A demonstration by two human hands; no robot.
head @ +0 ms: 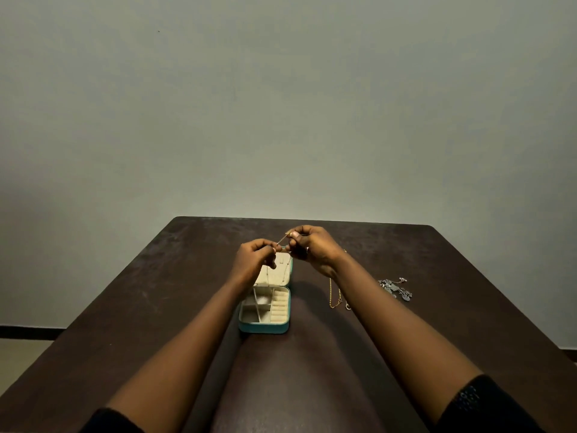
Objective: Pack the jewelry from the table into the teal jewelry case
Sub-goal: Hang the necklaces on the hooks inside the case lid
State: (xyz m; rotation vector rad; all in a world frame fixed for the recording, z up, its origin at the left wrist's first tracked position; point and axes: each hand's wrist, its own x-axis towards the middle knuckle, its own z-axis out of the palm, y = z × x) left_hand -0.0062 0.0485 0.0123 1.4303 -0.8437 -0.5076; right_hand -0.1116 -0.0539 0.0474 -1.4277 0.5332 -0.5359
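Observation:
The teal jewelry case lies open in the middle of the dark table, its cream lid flat behind the compartment tray. A thin chain necklace is stretched taut above the lid. My left hand pinches one end and my right hand pinches the other, slightly higher. More of the thin chain hangs down over the lid. A gold chain lies on the table under my right wrist. A dark silver piece with leaf-like parts sits further right.
A plain grey wall rises behind the table's far edge. Floor shows past the table's left and right sides.

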